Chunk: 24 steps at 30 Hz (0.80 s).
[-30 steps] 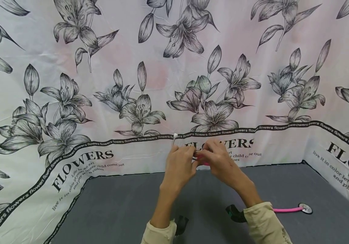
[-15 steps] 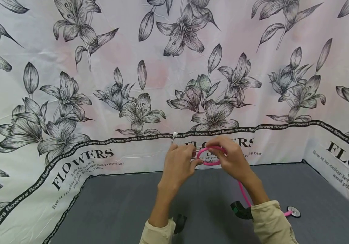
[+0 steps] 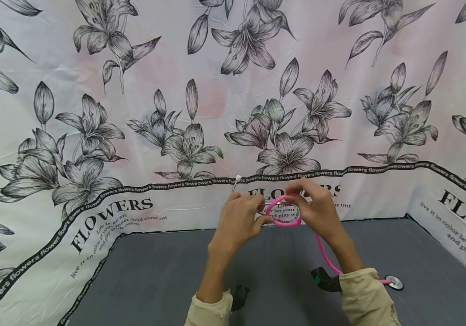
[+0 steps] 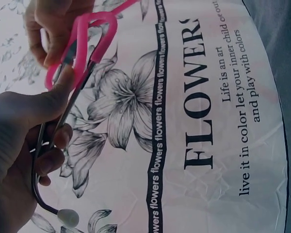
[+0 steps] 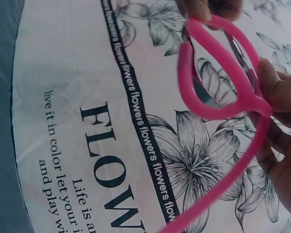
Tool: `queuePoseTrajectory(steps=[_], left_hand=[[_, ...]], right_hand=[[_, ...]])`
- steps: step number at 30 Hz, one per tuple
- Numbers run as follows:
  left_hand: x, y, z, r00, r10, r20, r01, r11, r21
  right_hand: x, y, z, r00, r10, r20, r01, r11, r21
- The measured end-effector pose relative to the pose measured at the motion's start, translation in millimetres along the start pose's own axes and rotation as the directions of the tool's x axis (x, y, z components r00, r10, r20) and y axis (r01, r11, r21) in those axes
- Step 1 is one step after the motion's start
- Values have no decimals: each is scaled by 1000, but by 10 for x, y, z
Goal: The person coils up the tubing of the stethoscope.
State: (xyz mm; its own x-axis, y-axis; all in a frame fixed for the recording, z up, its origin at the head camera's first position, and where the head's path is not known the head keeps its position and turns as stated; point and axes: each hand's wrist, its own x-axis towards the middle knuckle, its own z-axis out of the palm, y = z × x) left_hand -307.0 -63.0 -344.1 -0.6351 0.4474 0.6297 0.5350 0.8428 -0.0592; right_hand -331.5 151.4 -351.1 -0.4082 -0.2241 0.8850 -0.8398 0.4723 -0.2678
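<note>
Both hands hold a stethoscope with pink tubing (image 3: 294, 223) up in front of the printed cloth. My left hand (image 3: 235, 222) grips its metal ear tubes (image 4: 72, 99), thumb on one side and fingers curled on the other. A pale ear tip (image 4: 68, 218) sticks out past that hand. My right hand (image 3: 318, 208) pinches the pink tubing near the fork where it splits in two, as the right wrist view shows. Between the hands the tubing bows into a loop. From there the single tube hangs behind the right forearm to the round metal chest piece (image 3: 395, 282), low on the right.
A white cloth (image 3: 192, 203) with black lily drawings and "FLOWERS" lettering stands upright behind the hands and along both sides. Below spreads a dark grey table surface (image 3: 155, 276). Black wrist-worn pieces (image 3: 325, 280) show beside the sleeves.
My right hand has drawn away to the right from the left hand, bringing the pink loop into view. The chest piece has shifted slightly left and lower. The left hand stays nearly still.
</note>
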Motion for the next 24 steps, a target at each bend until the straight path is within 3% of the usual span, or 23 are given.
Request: queuePoseTrajectory(steps=[6, 13, 18, 24], left_hand=[[-7, -40, -55, 998, 62, 29, -59, 994, -97], [-14, -78, -100, 997, 77, -9, -76, 954, -289], [-11, -91, -111, 997, 58, -52, -72, 938, -339], [-15, -81, -98, 995, 33, -95, -64, 935, -349]], right_hand=[[-37, 58, -107, 988, 126, 90, -137, 983, 119], [-48, 107, -147, 977, 161, 139, -185, 965, 184], [-38, 98, -120, 975, 165, 149, -198, 951, 240], [-73, 97, -83, 949, 204, 239, -284, 884, 370]])
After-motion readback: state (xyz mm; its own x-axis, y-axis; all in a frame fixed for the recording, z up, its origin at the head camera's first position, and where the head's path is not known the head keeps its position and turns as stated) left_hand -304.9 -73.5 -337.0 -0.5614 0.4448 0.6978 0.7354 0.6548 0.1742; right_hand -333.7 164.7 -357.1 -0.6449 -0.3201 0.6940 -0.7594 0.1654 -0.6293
